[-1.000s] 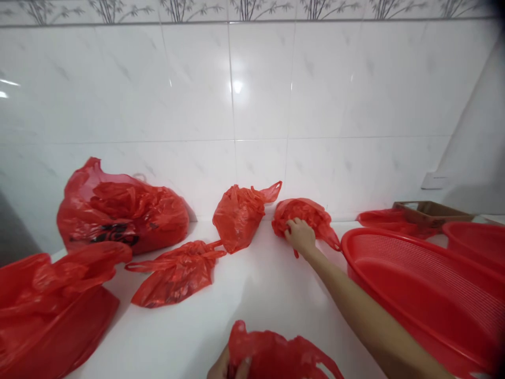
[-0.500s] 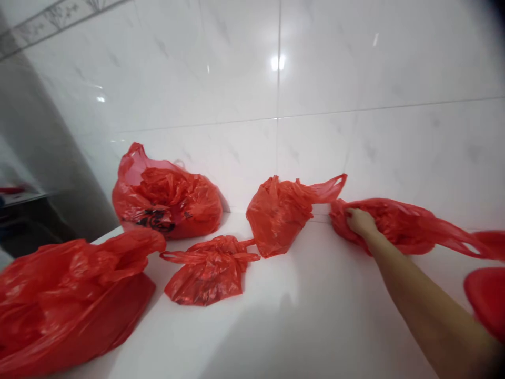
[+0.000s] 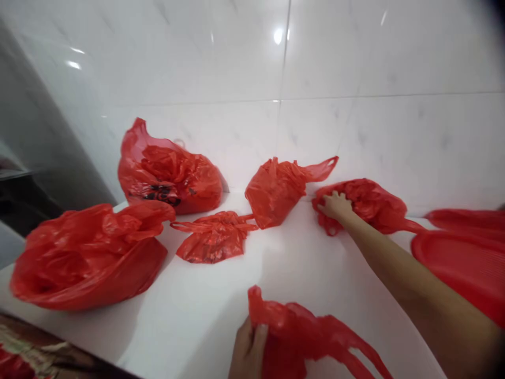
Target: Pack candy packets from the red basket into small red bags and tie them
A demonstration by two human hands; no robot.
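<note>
My left hand (image 3: 249, 345), at the bottom edge, is closed on a red plastic bag (image 3: 303, 329), thin and limp, whose loops trail to the right. My right hand (image 3: 337, 204) reaches in from the right and rests on the left side of a crumpled red plastic bag (image 3: 366, 202) by the wall. Its fingers look spread apart on the plastic. Beside that bag, to the left, stands a filled red bag (image 3: 272, 195) with one handle sticking out. A smaller red bag (image 3: 213, 245) lies in front of it.
Two larger filled red bags, one with black print (image 3: 173, 181) and one nearer (image 3: 87, 258), occupy the left. Red plastic trays or baskets (image 3: 465, 263) lie at the far right. Behind the white surface (image 3: 189, 321) rises a tiled wall (image 3: 221, 68).
My left hand has come into view at the bottom with a red bag. My right hand's fingers have spread from their pinch. The bag under it looks more bunched. The view has tilted down.
</note>
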